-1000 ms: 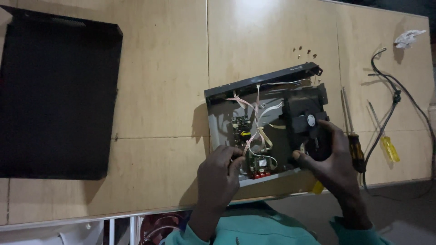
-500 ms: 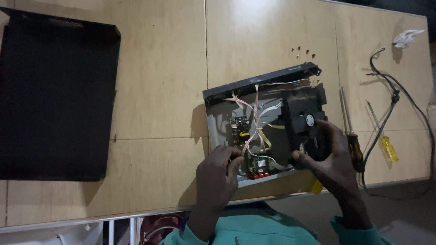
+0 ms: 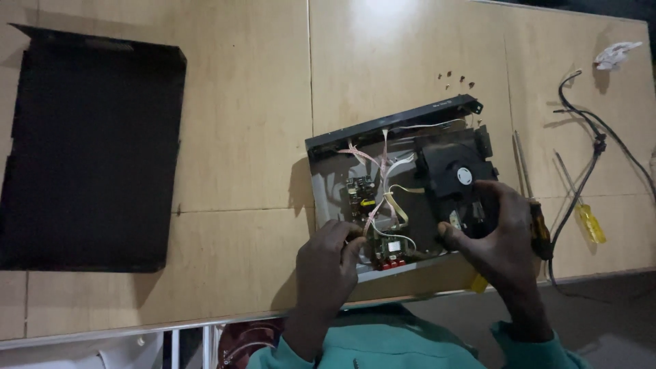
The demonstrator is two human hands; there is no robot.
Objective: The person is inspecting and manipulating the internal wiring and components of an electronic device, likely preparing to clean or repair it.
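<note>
Opened disc player [image 3: 383, 198] is lying near the table's [image 3: 239, 123] near edge; right hand [image 3: 502, 239] fingers are gripping its black drive unit [image 3: 454, 178], left hand [image 3: 328, 263] fingers are curling onto the chassis beside the circuit board [image 3: 389, 249]

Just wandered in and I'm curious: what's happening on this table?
A person is working on an opened disc player lying on a wooden table. The left hand rests at its near edge by the circuit boards and wires, and the right hand grips the black disc drive inside. The black cover lies off to the left. Two screwdrivers, a black cable and some small screws lie to the right.
</note>
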